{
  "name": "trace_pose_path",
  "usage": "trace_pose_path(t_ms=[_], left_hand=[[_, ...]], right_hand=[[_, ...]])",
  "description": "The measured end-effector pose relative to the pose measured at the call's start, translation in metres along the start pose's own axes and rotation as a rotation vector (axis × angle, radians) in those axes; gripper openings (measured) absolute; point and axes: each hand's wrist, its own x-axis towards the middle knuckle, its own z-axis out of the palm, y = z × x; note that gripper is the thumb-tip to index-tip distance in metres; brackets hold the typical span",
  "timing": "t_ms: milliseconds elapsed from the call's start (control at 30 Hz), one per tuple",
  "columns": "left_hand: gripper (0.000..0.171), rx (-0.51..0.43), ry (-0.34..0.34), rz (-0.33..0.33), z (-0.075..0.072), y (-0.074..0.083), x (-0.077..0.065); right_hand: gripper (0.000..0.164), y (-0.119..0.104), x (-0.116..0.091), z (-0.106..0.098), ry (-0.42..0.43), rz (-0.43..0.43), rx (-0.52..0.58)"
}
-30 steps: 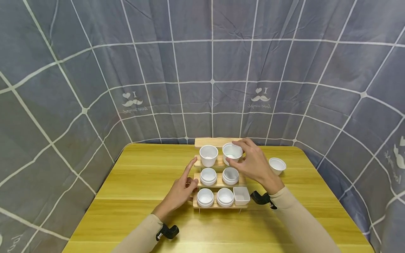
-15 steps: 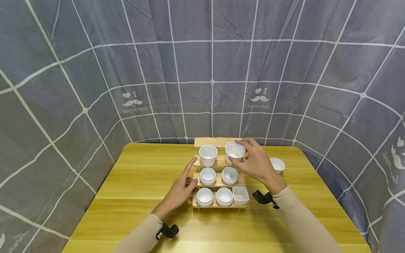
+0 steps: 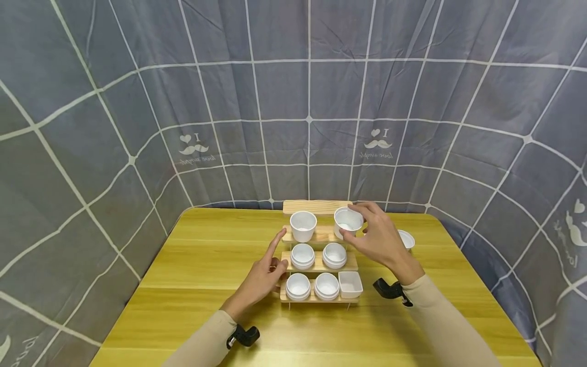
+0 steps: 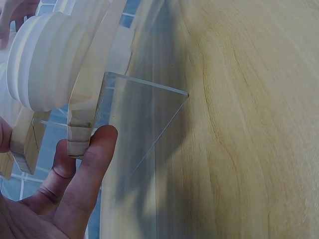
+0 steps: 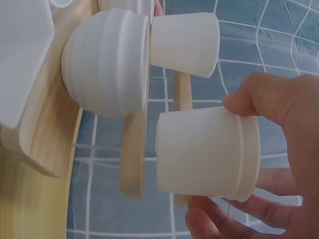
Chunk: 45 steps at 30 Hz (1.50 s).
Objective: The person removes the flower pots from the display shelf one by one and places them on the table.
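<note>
A tiered wooden stand (image 3: 316, 207) with clear side supports stands on the table. My left hand (image 3: 258, 279) holds its left side, index finger stretched toward an upper board; in the left wrist view two fingers (image 4: 99, 149) lie about the end of a board (image 4: 82, 119). My right hand (image 3: 379, 239) pinches a white plastic pot (image 3: 347, 220) by its rim, at the right end of the upper pot-bearing tier. In the right wrist view the thumb presses one side of this pot (image 5: 204, 152), with fingers opposite. Another tapered pot (image 3: 302, 227) sits left of it.
Two rounded white pots (image 3: 302, 256) sit on the middle tier. Two more rounded pots (image 3: 298, 286) and a square white pot (image 3: 350, 284) fill the lowest tier. Another white pot (image 3: 407, 238) stands on the table (image 3: 220, 244), partly behind my right hand. A grey checked curtain (image 3: 284, 92) surrounds it.
My right hand has moved the pinched pot to the right along the tier, widening the gap from the pot on its left. The left hand keeps its place.
</note>
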Motion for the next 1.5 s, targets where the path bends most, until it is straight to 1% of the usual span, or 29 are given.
trace_pose_path(t_ms=[200,533,767,1167,1500], left_hand=[[0.084,-0.003,0.007,-0.005,0.0,0.001,0.001],[0.081,-0.004,-0.004,-0.003,-0.001,0.002,0.002],[0.084,0.001,0.003,-0.004,-0.002,0.001,0.004],[0.085,-0.011,-0.001,-0.023,-0.001,0.001,0.002],[0.085,-0.006,-0.004,-0.019,-0.002,-0.001,0.004]], right_hand=[[0.062,0.004,0.0,-0.005,-0.003,0.004,-0.016],[0.063,0.01,0.0,-0.011,-0.005,0.017,-0.031],[0.063,0.015,-0.001,-0.015,0.014,0.001,-0.045],[0.064,0.022,-0.006,-0.018,0.013,0.025,-0.06],[0.065,0.028,-0.008,-0.022,0.041,0.027,-0.079]])
